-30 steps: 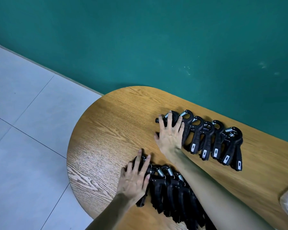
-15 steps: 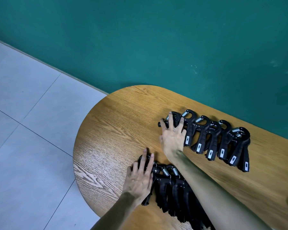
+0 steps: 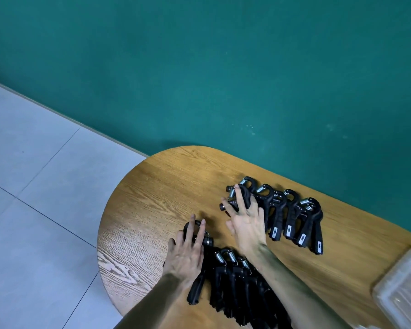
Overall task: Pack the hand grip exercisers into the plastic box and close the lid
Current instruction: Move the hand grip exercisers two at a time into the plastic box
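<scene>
**Two rows on the worktop, box waiting at the right edge**

Wooden worktop [image 3: 152, 210] with a rounded left end, set against a green wall [image 3: 223, 79]; grey floor [image 3: 33, 186] beyond the left edge. Clear plastic box [image 3: 403, 288] cut off at the right edge, well apart from both rows, lid state not readable.

Far row [image 3: 292, 214] of black exercisers near the back edge, overlapping, handles pointing toward the front. Near row [image 3: 237, 283] along the front edge, packed tight, springs showing.

Right hand [image 3: 246, 222] at the left end of the far row, grip narrow, fingers curled round the end exerciser [image 3: 239, 198]. Left hand [image 3: 186, 252] on the left end of the near row, grip wide, fingers straight and pressing on the end exerciser [image 3: 195, 230].

Nothing packed yet, by the look of it; probably gathering each row for a lift.

Risks, as a judgement:
- Hooked heads and springs likely to snag neighbours, dragging several along or spilling them on a lift.
- Near row close to the front edge; a sideways shove could tip one off.
- Long carry to the box; a loose bundle may shed pieces.
- Careless stacking could stop the lid shutting.
</scene>
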Motion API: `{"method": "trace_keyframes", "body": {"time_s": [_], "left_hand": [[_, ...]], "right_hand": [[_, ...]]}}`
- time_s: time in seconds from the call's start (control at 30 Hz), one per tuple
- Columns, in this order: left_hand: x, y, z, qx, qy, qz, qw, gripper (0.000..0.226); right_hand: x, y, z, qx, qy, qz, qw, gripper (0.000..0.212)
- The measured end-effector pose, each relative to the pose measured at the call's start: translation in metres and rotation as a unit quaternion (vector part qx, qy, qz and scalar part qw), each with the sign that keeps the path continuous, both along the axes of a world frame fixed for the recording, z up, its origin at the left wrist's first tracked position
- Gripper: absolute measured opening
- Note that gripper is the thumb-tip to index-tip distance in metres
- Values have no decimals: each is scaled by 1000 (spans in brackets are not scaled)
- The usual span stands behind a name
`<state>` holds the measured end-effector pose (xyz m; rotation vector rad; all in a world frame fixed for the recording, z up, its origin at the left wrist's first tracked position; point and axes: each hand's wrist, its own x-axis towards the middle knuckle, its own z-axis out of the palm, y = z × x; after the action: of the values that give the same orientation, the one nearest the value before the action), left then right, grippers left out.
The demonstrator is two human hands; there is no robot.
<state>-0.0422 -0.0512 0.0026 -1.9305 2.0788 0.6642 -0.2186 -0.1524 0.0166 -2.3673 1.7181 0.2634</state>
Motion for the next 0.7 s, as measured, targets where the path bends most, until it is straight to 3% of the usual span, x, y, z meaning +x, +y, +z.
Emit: {"method": "trace_keyframes", "body": {"time_s": [0.27,0.7], "left_hand": [[-29,-30,72,-65,-33,-24,997,81],[-102,-14,200,-144,9,-54,988,72]], "right_hand": [[-43,44,75,-57,-60,-114,990,80],[-109,129,181,-140,-102,-220,960,78]]}}
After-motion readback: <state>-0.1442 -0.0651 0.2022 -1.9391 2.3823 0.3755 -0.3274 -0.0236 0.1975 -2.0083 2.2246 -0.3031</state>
